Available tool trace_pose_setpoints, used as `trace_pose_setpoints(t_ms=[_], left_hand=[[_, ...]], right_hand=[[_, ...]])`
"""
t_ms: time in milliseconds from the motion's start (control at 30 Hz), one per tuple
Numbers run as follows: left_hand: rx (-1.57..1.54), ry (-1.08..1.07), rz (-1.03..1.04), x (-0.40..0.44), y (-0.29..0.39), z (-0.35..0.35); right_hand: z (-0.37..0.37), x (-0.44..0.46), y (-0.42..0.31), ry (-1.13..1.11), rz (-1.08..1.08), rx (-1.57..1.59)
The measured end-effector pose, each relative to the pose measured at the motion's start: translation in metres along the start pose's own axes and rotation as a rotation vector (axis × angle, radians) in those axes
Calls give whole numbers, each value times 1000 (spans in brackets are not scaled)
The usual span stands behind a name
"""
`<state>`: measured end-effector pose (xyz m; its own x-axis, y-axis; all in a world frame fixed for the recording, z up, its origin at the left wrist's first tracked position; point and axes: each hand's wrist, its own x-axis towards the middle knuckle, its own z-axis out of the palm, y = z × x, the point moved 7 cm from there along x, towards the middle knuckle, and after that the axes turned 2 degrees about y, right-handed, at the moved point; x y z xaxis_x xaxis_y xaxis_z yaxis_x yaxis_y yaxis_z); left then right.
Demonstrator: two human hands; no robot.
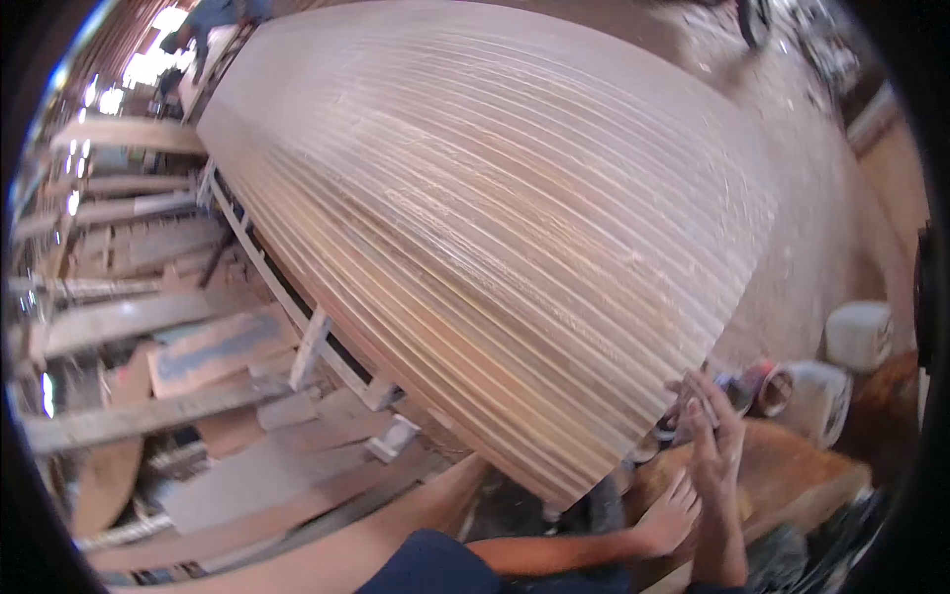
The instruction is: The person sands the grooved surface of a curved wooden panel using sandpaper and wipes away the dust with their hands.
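Observation:
A large corrugated sheet (475,228), ribbed lengthwise and wet-looking or glossy, stretches away from me on a wooden support. My right hand (711,426) is raised at its near right corner. Its fingers and thumb come together around something I cannot make out, and the fingertips look whitish. Below it, my left hand (671,517) reaches in from the left with fingers extended upward, their tips pale too. Nothing shows in the left hand, which is apart from the sheet.
Wooden boards and offcuts (228,346) lie along the left. A translucent plastic jug (859,335), a cut container (819,396) and a brown slab (792,465) are at the right. Another person (213,20) is at the far left end.

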<state>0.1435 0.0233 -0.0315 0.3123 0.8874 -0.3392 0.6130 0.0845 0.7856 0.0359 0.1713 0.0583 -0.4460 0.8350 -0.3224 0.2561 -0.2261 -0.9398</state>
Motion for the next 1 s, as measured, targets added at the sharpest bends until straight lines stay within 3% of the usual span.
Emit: trace_pose_setpoints(t_ms=[67,100,167,233,367,400,467,567,633,700,867,1000], left_hand=[[-175,-327,60,-14,15,-24],[-241,172,152,-19,0,-3],[-438,233,192,-31,-34,-63],[-529,364,9,-56,-84,-108],[-259,911,41,-108,-150,-241],[-223,959,-26,-117,-171,-270],[-98,1078,-153,-139,-219,-326],[84,1405,-274,-171,-297,-398],[86,1511,-342,-190,-351,-432],[341,1510,-399,-207,-378,-473],[386,1537,-507,-214,-437,-543],[515,1463,-659,-187,-460,-566]], right_hand=[[18,9,-10,-29,28,-52],[27,18,-12,-63,10,-91],[54,35,-8,-163,-39,-236],[84,54,-9,-184,-89,-328],[152,94,-27,-245,-294,-516],[169,108,-26,-244,-295,-527],[213,127,-38,-289,-612,-520],[276,158,-31,-307,-644,-606],[291,167,-24,-342,-626,-626],[294,165,-21,-374,-600,-651],[265,147,-9,-329,-690,-729],[347,186,-35,-381,-746,-762]])
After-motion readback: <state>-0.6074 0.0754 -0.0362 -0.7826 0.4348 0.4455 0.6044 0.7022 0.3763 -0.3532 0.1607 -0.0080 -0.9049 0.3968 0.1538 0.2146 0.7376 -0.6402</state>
